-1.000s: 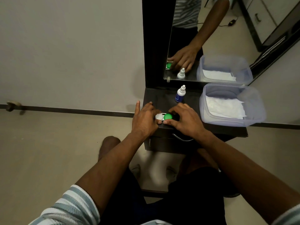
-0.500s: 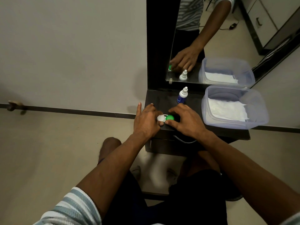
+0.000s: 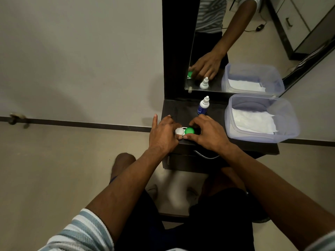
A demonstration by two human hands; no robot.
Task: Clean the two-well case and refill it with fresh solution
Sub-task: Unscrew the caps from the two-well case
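The case [image 3: 184, 131] was lying flat near the front edge of the dark worktop [image 3: 183, 109], with both caps screwed on: a white cap [image 3: 179, 131] on the left well and a green cap [image 3: 189, 130] on the right. It was bracketed between the two hands, probably so that it could not slide or spin on the smooth surface while a cap was turned.

The left hand [image 3: 163, 134] was curled against the white end, its thumb pressed at the case's near edge and its index finger stretched out free over the worktop's left edge. Its grip was judged to be closed on the case, acting as the anchor. The right hand [image 3: 208, 133] was arched over the green cap, thumb at the near side and fingers bent round the far side, a grip suited to twisting that cap off. Actual finger contact on the far side was hidden by the knuckles.

The solution bottle [image 3: 203, 105] was stood upright just behind the hands, capped, within easy reach for the refill. A clear plastic tub [image 3: 290, 124] with white tissue [image 3: 253, 122] inside was set to the right, presumably for wiping or catching old liquid. In the mirror [image 3: 235, 42] behind, the right hand and green cap were repeated.

With both caps on, the task was judged to be at its opening step.
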